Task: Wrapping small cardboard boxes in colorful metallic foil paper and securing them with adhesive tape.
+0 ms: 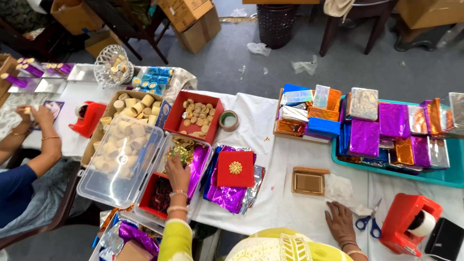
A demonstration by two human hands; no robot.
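Left hand on a gold ornament, right hand flat on the table

The left hand [178, 173] pinches a gold ornament [180, 154] over the clear tray of purple foil [199, 166]; a red box [235, 169] sits just right of the grip. The right hand [341, 223] lies open, palm down, holding nothing, blue-handled scissors [368, 223] just beside it.

White-clothed table [270, 159] under teal tray [454, 178], red box [235, 169], blue scissors [368, 223].
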